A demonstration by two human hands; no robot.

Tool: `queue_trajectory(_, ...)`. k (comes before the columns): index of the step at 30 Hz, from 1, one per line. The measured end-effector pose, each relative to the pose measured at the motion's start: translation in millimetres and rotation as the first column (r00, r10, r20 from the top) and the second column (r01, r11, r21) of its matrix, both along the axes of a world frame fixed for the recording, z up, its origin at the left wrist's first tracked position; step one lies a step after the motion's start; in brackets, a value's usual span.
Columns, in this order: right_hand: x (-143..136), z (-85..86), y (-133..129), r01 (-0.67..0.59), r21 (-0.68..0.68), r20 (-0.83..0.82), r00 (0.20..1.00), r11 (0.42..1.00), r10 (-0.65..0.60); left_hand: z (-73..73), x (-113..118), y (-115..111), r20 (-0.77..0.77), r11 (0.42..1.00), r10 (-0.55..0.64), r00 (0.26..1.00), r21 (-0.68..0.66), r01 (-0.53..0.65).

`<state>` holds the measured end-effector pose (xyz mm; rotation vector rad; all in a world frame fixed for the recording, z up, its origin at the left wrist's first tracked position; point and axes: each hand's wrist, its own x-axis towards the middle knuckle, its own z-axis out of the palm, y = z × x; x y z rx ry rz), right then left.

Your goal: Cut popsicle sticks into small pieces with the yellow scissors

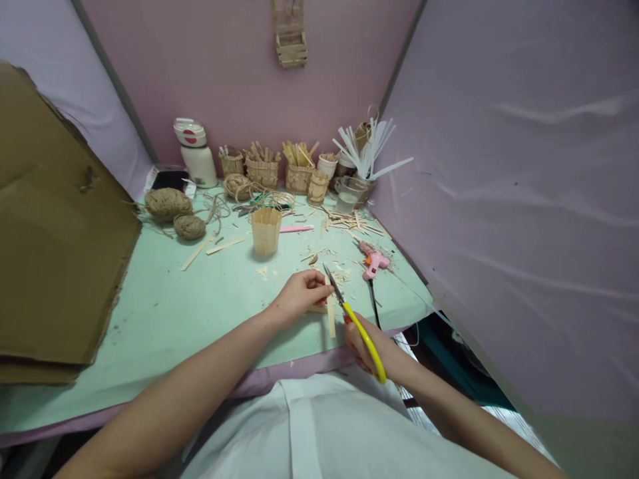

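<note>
Between the fingertips of my left hand (303, 293) is a flat pale wooden stick (331, 318), held upright near the table's front edge. My right hand (363, 340) grips a pair of scissors (368, 340) with yellow handles. The scissor blades point up and away, close beside the stick's upper part; I cannot tell whether they touch it. Beyond my left hand stands a small cup made of wooden slats (265, 233). Wood shavings (342, 274) lie scattered around the blade tips.
A pink glue gun (374, 263) with a black cord lies at the right. Twine balls (168, 203) and a white bottle (198, 159) sit at the back left. Stick-filled containers (262, 174) line the wall. Large cardboard (60, 233) stands at the left.
</note>
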<state>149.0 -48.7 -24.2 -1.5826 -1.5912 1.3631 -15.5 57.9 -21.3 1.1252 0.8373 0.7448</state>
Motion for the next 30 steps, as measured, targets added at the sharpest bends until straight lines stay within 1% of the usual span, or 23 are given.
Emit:
queue_trajectory(5,2.1,-4.8,0.1,-0.008,-0.005,0.014,1.0,1.0,0.008,-1.0,-0.4,-0.2,-0.003,1.0,-0.01,1.0,0.0,0.01)
queue_trajectory(9,3.3,-7.6,-0.6,-0.009,-0.037,0.007,1.0,0.999,0.009,-0.4,-0.6,-0.5,0.007,1.0,-0.017,1.0,-0.024,0.017)
queue_trajectory(13,3.0,-3.4,-2.0,-0.009,-0.078,-0.011,1.0,0.997,0.008,2.2,-2.0,0.0,0.006,0.998,-0.029,1.0,-0.052,0.029)
queue_trajectory(16,3.9,1.3,-1.8,-0.016,-0.074,-0.021,1.0,0.997,0.015,5.6,-4.4,1.2,0.0,0.998,-0.039,0.999,-0.052,0.039)
queue_trajectory(19,5.7,4.2,-0.8,-0.014,-0.03,-0.034,0.999,0.999,0.013,8.2,-6.9,2.6,0.003,0.999,-0.05,0.999,-0.008,0.05)
queue_trajectory(23,6.0,7.1,-0.9,-0.008,0.033,-0.045,0.999,0.999,0.01,8.8,-9.5,4.6,-0.008,0.993,-0.054,0.999,0.102,0.054)
queue_trajectory(26,4.9,9.1,-0.5,-0.003,0.037,-0.052,0.999,0.999,0.005,8.6,-10.2,5.7,-0.038,0.983,-0.056,0.998,0.173,0.062)
queue_trajectory(30,4.6,10.1,4.7,0.037,0.035,-0.033,0.999,0.999,-0.036,7.6,-9.3,6.3,-0.059,0.973,-0.033,0.998,0.227,0.046)
